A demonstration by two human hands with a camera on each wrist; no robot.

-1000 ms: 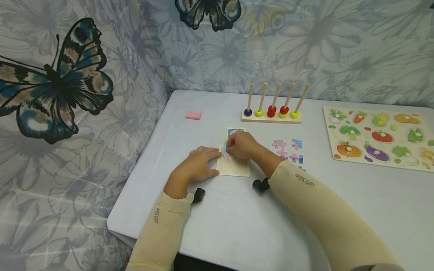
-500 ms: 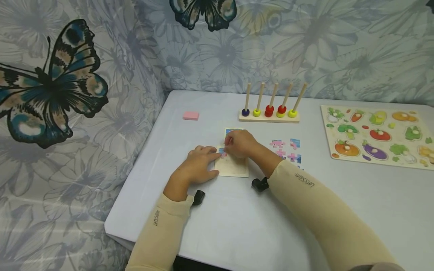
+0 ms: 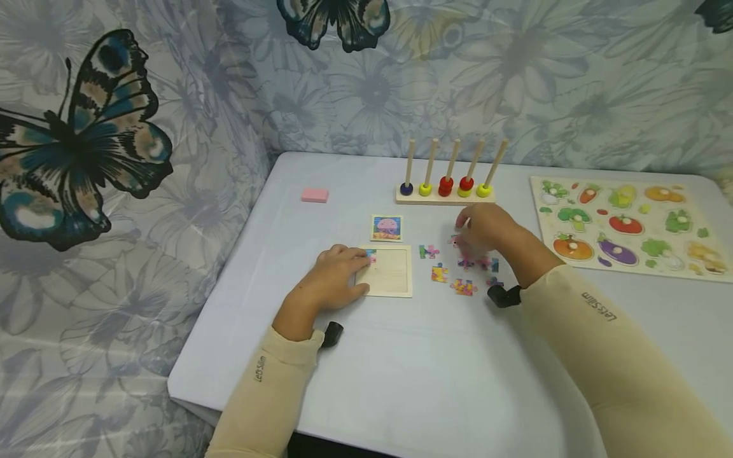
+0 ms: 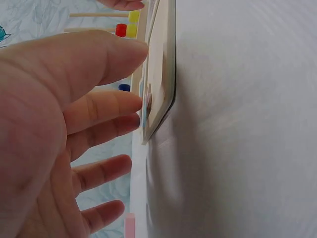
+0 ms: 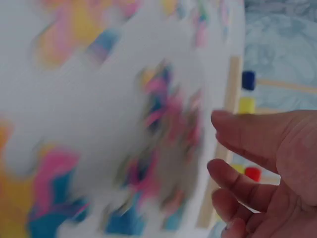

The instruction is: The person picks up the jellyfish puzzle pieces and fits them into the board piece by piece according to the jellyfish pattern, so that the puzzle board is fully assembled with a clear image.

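My left hand (image 3: 329,280) lies at the left edge of a small wooden puzzle tray (image 3: 392,277), fingers extended and touching its rim. A blue-and-pink jigsaw piece (image 3: 373,256) sits in the tray's upper left corner, partly behind the fingertips. Over the loose jigsaw pieces (image 3: 464,287) to the right hovers my right hand (image 3: 485,228). The right wrist view shows its thumb and loosely bent fingers apart, nothing between them; the pieces (image 5: 143,173) below are blurred. A square picture with a pink figure on blue (image 3: 387,228) stands just beyond the tray.
Behind the pieces is a wooden peg stand (image 3: 445,196) with coloured beads. A vegetable knob puzzle board (image 3: 624,226) occupies the table's right side. At the back left lies a pink block (image 3: 315,195). Patterned cloth walls bound the table (image 3: 343,369) behind and left.
My right hand has left the tray's upper part and moved right, over the loose pieces, uncovering the picture and tray. The left hand keeps its place at the tray's edge.
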